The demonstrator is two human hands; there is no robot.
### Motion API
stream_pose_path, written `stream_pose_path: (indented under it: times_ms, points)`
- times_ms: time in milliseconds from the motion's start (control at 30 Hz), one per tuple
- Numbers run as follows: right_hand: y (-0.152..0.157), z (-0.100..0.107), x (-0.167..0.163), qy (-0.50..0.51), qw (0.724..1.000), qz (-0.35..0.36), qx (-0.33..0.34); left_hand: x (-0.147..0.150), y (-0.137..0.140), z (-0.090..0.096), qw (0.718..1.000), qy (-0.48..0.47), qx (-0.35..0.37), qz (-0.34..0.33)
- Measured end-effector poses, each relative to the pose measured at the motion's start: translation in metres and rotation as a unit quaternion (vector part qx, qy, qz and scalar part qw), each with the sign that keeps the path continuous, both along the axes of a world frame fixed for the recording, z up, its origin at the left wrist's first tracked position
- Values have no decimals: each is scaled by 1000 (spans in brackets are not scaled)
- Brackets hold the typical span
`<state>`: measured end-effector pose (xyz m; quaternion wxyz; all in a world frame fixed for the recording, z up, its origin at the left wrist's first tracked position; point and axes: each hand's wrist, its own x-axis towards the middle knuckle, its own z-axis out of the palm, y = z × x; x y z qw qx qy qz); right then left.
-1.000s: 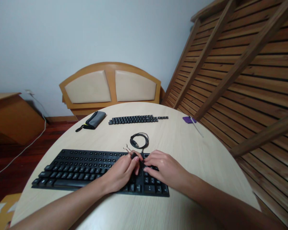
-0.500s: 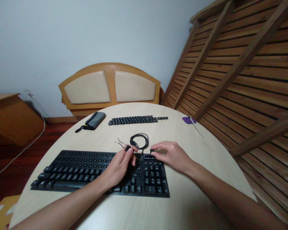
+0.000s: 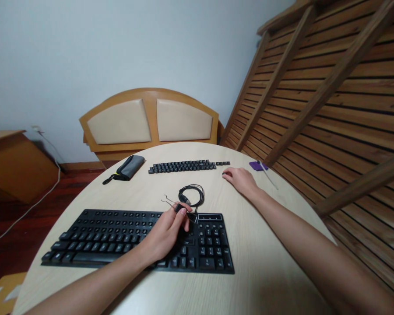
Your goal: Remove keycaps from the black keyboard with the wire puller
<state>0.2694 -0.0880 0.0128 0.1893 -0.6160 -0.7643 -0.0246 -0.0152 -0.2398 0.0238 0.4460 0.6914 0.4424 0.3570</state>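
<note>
A black keyboard (image 3: pixel 95 257) lies across the near part of the round table, its upper left rows stripped of keycaps. Over its middle, my left hand (image 3: pixel 164 232) is closed around a wire keycap puller (image 3: pixel 178 208), whose thin prongs point up and left. My right hand (image 3: pixel 243 181) is above the table beyond the keyboard, pinching a small dark keycap (image 3: pixel 224 174) mostly hidden by the fingers. Just past those fingers are rows of loose keycaps (image 3: pixel 180 166), with a short line of several more at their right end.
A coiled black cable (image 3: pixel 202 192) lies behind the keyboard. On the left is a grey pouch (image 3: pixel 132 167); on the right, a purple cloth (image 3: pixel 256 166) with a thin white-handled tool (image 3: pixel 269 179). A wooden headboard (image 3: pixel 153 118) stands beyond the table.
My right hand has moved from the keyboard's upper right corner, away from me and rightward, carrying the keycap towards the loose rows. The left hand with the puller stays nearly in place.
</note>
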Motion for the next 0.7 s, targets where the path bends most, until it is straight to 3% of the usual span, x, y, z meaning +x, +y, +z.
stream_pose_path:
  times_ms: [267,700]
  points:
    - [36,-8,-6,-12,999,-41,19,1,-1,3,1000,3,-7,-5]
    - [44,-22,-10,16,998,-51,38,1,0,2,1000,-2,-11,-9]
